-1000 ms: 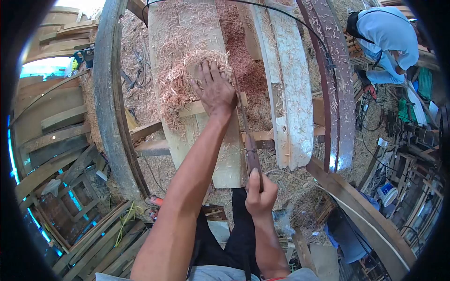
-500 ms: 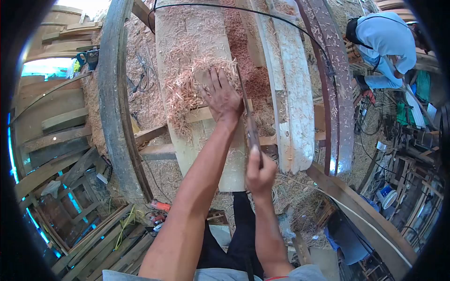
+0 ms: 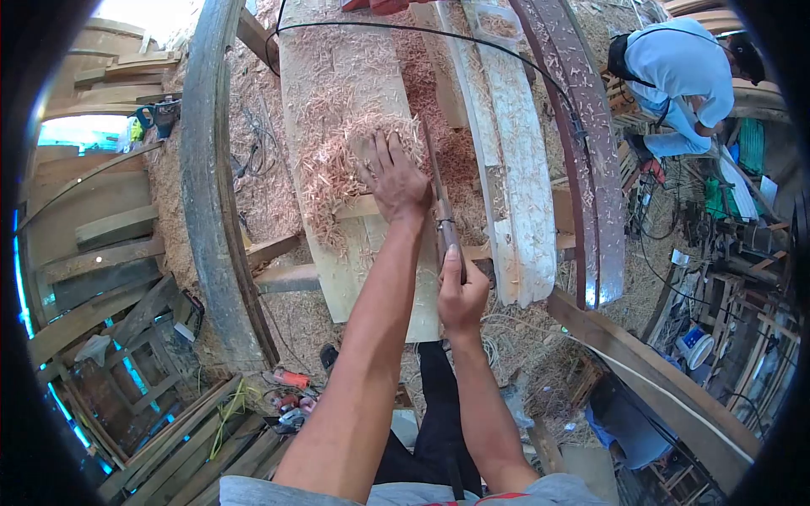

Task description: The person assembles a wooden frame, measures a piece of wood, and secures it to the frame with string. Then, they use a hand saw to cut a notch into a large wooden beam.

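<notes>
My left hand [image 3: 396,181] lies with fingers spread on a small wood piece [image 3: 363,150], which rests among shavings on a wide pale plank [image 3: 342,76]. In my right hand [image 3: 461,291] is the handle of a long, thin saw-like tool [image 3: 445,215]. Its narrow blade runs forward along the right side of my left hand, beside the wood piece. A pale wood strip [image 3: 359,207] lies crosswise under my left wrist. Pinkish shavings [image 3: 321,185] are heaped around my left fingers and hide part of the wood.
A white-edged board [image 3: 527,169] and a dark red beam [image 3: 591,169] lie to the right, a grey beam [image 3: 207,169] to the left. A black cable [image 3: 405,28] crosses the far end. A co-worker [image 3: 679,76] bends over at the upper right. A red power tool [image 3: 291,379] lies lower left.
My right hand and the tool have shifted slightly upward and left in view. My left hand stays on the wood piece. A red object now shows at the top edge.
</notes>
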`<state>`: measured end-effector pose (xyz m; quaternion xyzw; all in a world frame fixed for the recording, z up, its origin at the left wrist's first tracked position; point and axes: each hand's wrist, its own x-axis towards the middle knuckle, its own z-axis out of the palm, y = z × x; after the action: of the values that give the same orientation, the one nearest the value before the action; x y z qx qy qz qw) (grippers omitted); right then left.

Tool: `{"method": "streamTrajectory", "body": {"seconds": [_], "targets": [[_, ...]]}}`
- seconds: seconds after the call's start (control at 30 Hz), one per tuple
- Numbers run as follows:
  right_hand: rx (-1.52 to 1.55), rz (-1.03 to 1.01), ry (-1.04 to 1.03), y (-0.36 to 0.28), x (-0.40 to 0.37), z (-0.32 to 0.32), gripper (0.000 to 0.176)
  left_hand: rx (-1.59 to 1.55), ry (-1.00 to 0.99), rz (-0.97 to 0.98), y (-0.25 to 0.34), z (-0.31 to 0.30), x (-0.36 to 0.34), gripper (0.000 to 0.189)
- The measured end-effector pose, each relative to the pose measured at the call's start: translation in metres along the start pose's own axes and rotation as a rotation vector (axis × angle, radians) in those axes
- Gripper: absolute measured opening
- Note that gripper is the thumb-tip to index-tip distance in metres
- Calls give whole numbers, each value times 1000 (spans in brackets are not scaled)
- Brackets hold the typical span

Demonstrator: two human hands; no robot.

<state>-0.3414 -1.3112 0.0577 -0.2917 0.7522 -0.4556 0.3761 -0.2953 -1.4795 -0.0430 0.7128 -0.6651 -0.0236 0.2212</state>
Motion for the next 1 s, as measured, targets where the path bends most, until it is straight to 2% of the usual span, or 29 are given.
{"method": "streamTrajectory", "body": {"seconds": [0.1, 0.2, 0.23, 0.33, 0.43, 0.53, 0.57, 0.63, 0.77, 0.87, 1.0], "targets": [[-31, -172, 99, 8, -2, 16, 48, -48, 35, -23, 2, 3, 3, 53], [129, 31, 31, 9, 4, 3, 48, -35, -2, 6, -3, 3, 1, 56], [96, 121, -88, -20, 12, -8, 50, -30, -36, 20, -3, -1, 1, 58], [-19, 186, -198, -78, 44, -20, 52, -50, -83, -29, -2, -6, -6, 62], [19, 205, -219, -77, 49, -19, 55, -22, -100, -2, -1, -8, -5, 63], [-33, 160, -212, -73, 64, -14, 57, -101, -38, 12, -1, -7, -6, 62], [11, 149, -280, -74, 72, -15, 44, -153, -6, 4, 0, -8, -9, 62], [-66, 85, -241, -81, 66, -13, 52, -153, -3, 54, -3, -8, -15, 60], [-157, -91, -145, -52, 40, -19, 50, -256, -34, 146, -11, -19, -16, 52], [-116, -138, -137, -30, 19, -23, 47, -379, 30, 12, -9, -30, -22, 53], [-59, -66, -150, -26, 16, -23, 46, -180, 32, -205, 1, -25, -23, 56]]}}
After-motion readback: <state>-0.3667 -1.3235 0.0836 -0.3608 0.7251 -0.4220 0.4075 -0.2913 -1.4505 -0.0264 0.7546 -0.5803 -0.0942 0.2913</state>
